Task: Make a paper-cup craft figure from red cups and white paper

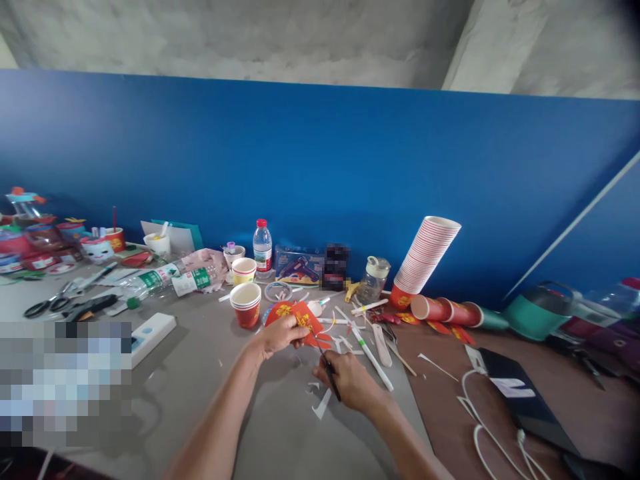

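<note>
My left hand [281, 335] is closed on a piece of red paper [316, 324] with gold print, its fingers pinching the near edge. Just to the right, my right hand [353, 380] grips black scissors [330, 373], their tips pointing up at the paper's lower edge. Whether the blades are apart is too small to make out. White paper scraps [323, 404] lie on the grey tabletop below my hands. A red paper cup [246, 305] stands upright beyond my left hand.
A tall leaning stack of paper cups [427, 257] rises at the back right, near a clear jar [374, 279]. Markers [373, 357] lie right of my hands. A water bottle [263, 248] stands behind. Farther left are a power strip [153, 339] and other scissors [53, 301]; a cable [475, 423] curls right.
</note>
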`<state>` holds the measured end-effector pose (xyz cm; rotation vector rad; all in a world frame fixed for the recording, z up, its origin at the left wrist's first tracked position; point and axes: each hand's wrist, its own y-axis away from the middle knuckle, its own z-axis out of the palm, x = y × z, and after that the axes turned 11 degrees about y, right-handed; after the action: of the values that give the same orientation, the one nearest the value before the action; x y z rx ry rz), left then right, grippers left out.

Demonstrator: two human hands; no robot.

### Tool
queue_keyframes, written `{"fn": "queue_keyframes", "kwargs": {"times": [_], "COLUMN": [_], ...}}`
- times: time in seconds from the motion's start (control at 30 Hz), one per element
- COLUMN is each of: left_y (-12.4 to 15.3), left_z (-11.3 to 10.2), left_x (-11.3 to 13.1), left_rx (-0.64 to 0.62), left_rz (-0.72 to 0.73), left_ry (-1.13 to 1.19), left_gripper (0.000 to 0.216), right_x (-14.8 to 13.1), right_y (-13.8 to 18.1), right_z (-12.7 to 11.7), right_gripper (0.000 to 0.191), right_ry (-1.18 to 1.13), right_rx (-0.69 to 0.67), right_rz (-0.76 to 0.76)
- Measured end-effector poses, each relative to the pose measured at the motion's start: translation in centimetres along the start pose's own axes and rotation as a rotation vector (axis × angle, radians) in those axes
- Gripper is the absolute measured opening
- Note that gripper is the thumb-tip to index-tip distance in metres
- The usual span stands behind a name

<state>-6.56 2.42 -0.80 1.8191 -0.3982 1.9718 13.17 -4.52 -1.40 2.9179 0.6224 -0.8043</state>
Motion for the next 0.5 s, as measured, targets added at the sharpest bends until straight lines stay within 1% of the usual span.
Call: {"fn": "queue_keyframes", "kwargs": {"times": [0.17, 0.37, 0.5], "left_y": [0.2, 0.4, 0.5], "left_z": [-0.3, 0.8, 1.1], "left_x": [0.0, 0.5, 0.7], "left_rx": [0.015, -0.069, -0.068], "left_rz": [0.011, -0.017, -0.031], "left_ry": [0.004, 0.002, -0.007], "left_gripper": [0.026, 0.024, 0.024], "right_x": [0.0, -0.3, -0.4], "right_y": [-0.1, 0.0, 0.0], "right_z": [0.2, 0.5, 0.4], "right_gripper": [0.021, 0.020, 0.021], "right_ry": [-0.011, -0.062, -0.082], "right_rx": [0.003, 0.027, 0.041], "right_rz": [0.005, 0.017, 0.005]}}
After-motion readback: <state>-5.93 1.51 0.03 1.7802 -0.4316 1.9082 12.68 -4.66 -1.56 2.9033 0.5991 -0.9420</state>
